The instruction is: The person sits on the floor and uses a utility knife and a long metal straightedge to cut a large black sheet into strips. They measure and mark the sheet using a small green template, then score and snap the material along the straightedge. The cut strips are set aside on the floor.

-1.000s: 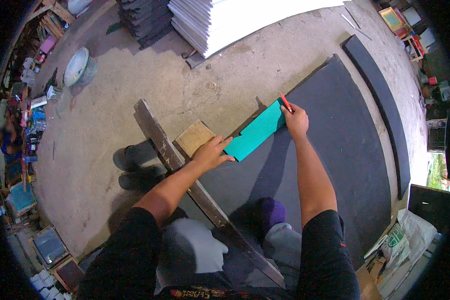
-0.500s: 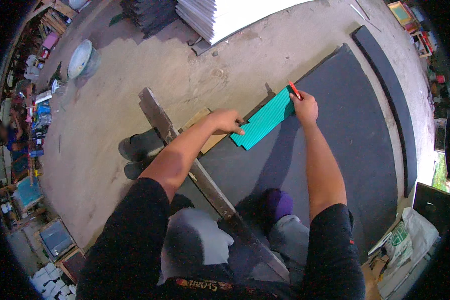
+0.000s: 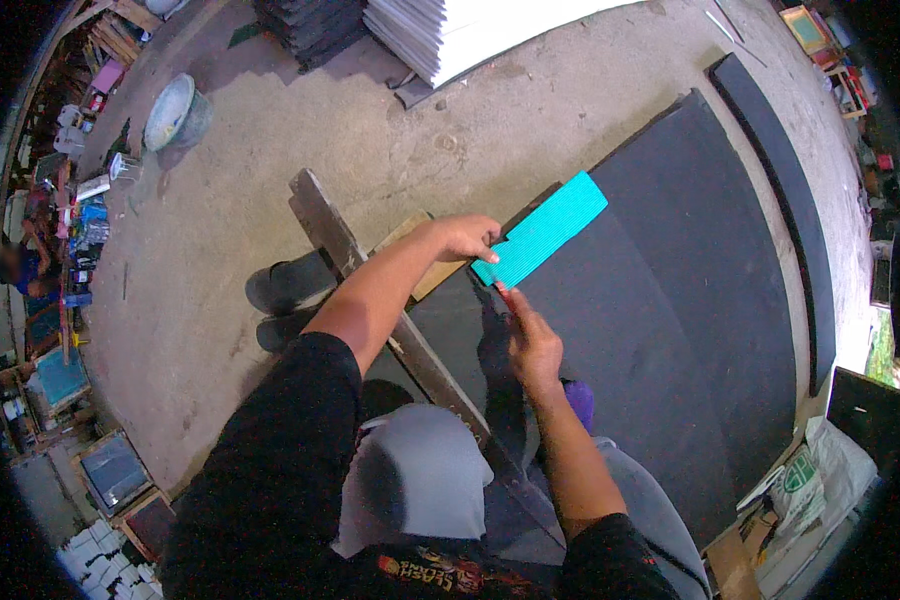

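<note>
A teal ribbed sheet [image 3: 555, 228] with a notched end lies slanted across the edge of a large dark grey foam sheet [image 3: 660, 300]. At its lower left end, my left hand [image 3: 467, 238] grips the notched edge between thumb and fingers. My right hand [image 3: 536, 345] is closed round a slim red tool [image 3: 504, 291], its tip at the teal sheet's near corner. Fingers hide most of the tool, so I cannot tell whether it is a cutter or a pen. A long dark wooden bar [image 3: 410, 340] passes under my left forearm.
A pale wooden board [image 3: 438, 283] lies beside the foam sheet, with dark sandals [image 3: 295, 285] nearby. Stacks of white sheets [image 3: 420, 40] and dark sheets [image 3: 315, 35] stand at the far side. A basin [image 3: 175, 112] sits far left; a long dark strip [image 3: 785, 200] curves along the right.
My right hand has moved left and nearer with the red tool, from the teal sheet's far right end to its near left end. My left hand stays at the notched end.
</note>
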A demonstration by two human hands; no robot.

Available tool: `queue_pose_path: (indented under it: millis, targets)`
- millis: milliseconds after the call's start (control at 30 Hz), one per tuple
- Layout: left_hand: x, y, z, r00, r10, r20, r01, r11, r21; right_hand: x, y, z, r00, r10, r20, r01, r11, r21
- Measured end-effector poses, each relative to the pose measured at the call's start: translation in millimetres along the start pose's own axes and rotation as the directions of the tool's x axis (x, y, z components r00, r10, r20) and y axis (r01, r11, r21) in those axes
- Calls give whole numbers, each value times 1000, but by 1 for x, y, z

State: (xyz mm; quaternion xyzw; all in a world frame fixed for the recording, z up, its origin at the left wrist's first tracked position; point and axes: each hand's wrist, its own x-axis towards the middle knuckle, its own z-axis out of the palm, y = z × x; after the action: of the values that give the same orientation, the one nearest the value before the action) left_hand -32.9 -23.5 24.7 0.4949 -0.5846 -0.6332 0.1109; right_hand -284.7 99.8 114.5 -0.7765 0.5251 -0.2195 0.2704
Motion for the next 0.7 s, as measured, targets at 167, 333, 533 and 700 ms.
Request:
queue_pose_path:
  millis: [167, 333, 533, 700]
  targets:
    - [-1, 9, -1, 998, -51, 38, 54, 995, -83, 2, -18, 4, 979, -46, 200, 89, 973, -211]
    - [-3, 18, -5, 999, -29, 25, 27, 997, 77, 9, -13, 17, 982, -46, 182, 101, 945, -310]
    - [-9, 26, -5, 998, -60, 18, 59, 996, 63, 13, -12, 20, 980, -25, 197, 86, 948, -307]
    - [-7, 19, -5, 996, -86, 14, 85, 995, 45, 15, -16, 24, 974, -19, 226, 93, 942, -322]
